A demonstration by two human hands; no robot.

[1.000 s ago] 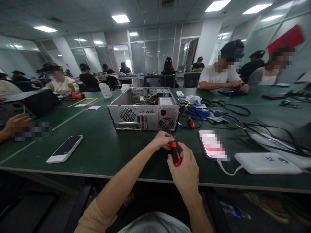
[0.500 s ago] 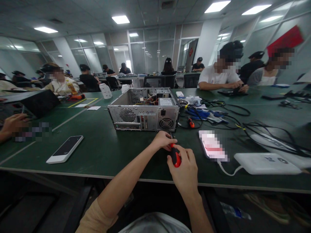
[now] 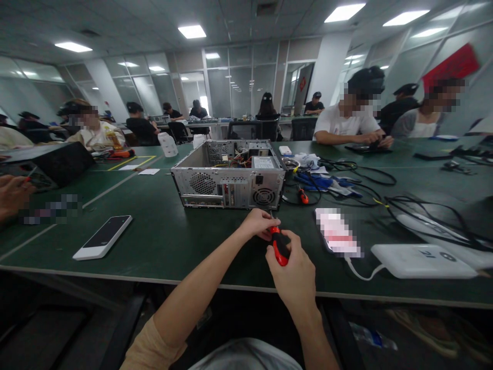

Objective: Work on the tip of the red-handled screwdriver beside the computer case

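A red and black screwdriver [image 3: 279,247] points away from me, its tip at the lower right corner of an open computer case [image 3: 239,186]. My right hand [image 3: 296,272] is closed around the handle from the right. The fingers of my left hand [image 3: 256,224] pinch the front of the screwdriver, near its shaft. The case lies on its side with its rear panel, fan grille and slots facing me; cables and a power supply show inside. Whatever the tip touches is too small to make out.
A white device with a dark screen [image 3: 106,236] lies left. To the right are a lit phone [image 3: 337,231] cabled to a white power bank [image 3: 423,260], a second screwdriver [image 3: 303,195], blue gloves [image 3: 316,181] and black cables [image 3: 358,167]. Another person's hand [image 3: 13,195] is at far left.
The screwdriver handle has turned, showing more black on top, and my right hand has shifted slightly right. My left hand stays at the shaft. The person's hand at far left has moved.
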